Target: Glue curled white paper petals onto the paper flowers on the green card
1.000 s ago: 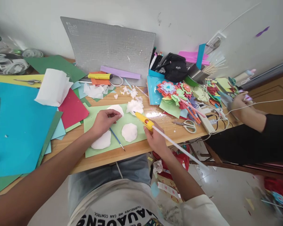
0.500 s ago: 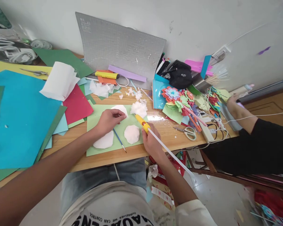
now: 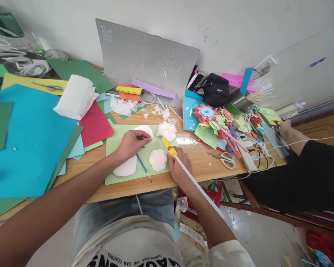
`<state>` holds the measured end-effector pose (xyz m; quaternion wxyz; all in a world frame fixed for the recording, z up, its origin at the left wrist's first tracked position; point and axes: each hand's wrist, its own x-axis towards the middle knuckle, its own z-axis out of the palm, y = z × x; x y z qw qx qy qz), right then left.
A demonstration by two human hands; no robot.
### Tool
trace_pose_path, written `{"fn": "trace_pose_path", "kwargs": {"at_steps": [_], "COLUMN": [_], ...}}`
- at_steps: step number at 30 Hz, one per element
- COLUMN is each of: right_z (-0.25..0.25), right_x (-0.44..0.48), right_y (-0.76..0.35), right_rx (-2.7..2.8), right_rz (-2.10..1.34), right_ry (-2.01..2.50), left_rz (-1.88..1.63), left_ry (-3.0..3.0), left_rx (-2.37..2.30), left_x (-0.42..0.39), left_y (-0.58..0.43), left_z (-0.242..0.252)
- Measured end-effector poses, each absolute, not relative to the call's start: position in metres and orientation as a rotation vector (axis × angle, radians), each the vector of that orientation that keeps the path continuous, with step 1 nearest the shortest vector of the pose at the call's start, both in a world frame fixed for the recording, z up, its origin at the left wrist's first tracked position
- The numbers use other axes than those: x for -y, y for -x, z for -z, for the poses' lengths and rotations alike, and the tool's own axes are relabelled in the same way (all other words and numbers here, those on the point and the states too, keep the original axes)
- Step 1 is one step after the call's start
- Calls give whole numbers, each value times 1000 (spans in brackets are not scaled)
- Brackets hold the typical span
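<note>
My right hand (image 3: 180, 165) grips a yellow glue gun (image 3: 171, 149), and a long white glue stick (image 3: 199, 188) sticks out of its back. The nozzle points at a crumpled white paper tuft (image 3: 167, 130). My left hand (image 3: 133, 144) is closed in a pinch over the light green sheet (image 3: 111, 146); whatever the fingertips hold is too small to make out. White paper pieces lie around it: a rounded one (image 3: 158, 160), one (image 3: 125, 167) below the left wrist, and one (image 3: 145, 130) partly behind the fingers. A blue paintbrush (image 3: 144, 167) rests between two of them.
Blue paper (image 3: 30, 141), a red sheet (image 3: 96, 124) and a white tissue roll (image 3: 76, 97) lie left. Scissors (image 3: 226, 160), paper flowers (image 3: 206, 112) and a power strip (image 3: 247, 157) are on the right. Another person's hand (image 3: 286, 129) is at the table's far right. A grey cutting mat (image 3: 147, 55) leans on the wall.
The view has shifted slightly, so things sit a little further right. My hands keep nearly the same pose. The other person's hand has moved slightly and now shows by a dark object.
</note>
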<state>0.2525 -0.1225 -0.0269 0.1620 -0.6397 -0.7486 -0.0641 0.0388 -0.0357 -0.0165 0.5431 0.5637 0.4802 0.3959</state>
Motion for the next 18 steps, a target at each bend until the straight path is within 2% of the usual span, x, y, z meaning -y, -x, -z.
{"fn": "trace_pose_path", "kwargs": {"at_steps": [18], "right_z": [34], "right_x": [122], "right_y": [-256], "right_rx": [2161], "right_rz": [233], "right_ry": [1808], "left_rz": [-909], "left_ry": [-1376], "left_rx": [-1162], "left_x": [35], "left_y": [-39], "left_z": [16]}}
